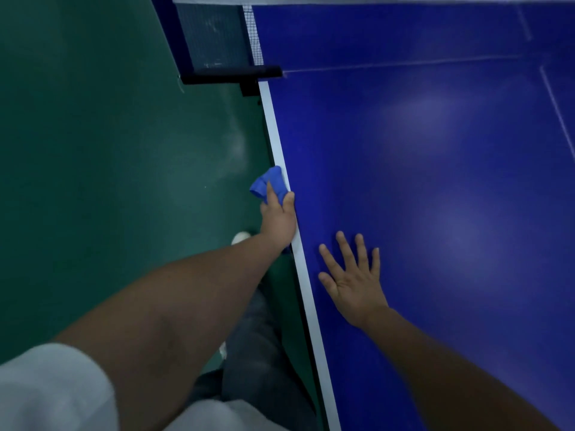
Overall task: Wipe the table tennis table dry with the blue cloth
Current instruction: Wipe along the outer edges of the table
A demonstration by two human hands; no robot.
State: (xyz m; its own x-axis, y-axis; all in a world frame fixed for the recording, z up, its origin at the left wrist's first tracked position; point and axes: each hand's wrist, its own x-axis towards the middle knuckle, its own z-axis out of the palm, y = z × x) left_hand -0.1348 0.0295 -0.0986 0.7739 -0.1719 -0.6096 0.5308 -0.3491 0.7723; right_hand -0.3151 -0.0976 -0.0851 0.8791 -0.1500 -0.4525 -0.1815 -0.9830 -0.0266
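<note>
The blue cloth (pixel 270 184) is bunched up in the person's left hand (pixel 278 220), right at the white side edge of the table (pixel 435 181), partly hanging out past it over the floor. The fingers are curled round the wad and the thumb lies along the white line, so the cloth looks to be working the rim, not the open playing surface. The right hand (pixel 353 276) lies flat on the blue top just inside that edge, fingers spread and straight, holding nothing; it reads as a brace while the other arm reaches forward.

I'd judge this as the edge-wiping part of the job, somewhere along the near half and short of the net (pixel 253 35). The next move calls for either running the cloth on along the white strip toward the net post (pixel 231 75), or bringing it back onto the top and opening it out, since a tight wad covers little.

The tabletop is deep blue with soft pale glare patches; whether those are damp or only lamp reflections I cannot tell. The floor (pixel 109 150) beside it is dull green, faintly scuffed. A white shoe (pixel 240 237) shows below the left wrist, and grey trousers (pixel 261 362) and a white sleeve (pixel 53 390) nearer in.
</note>
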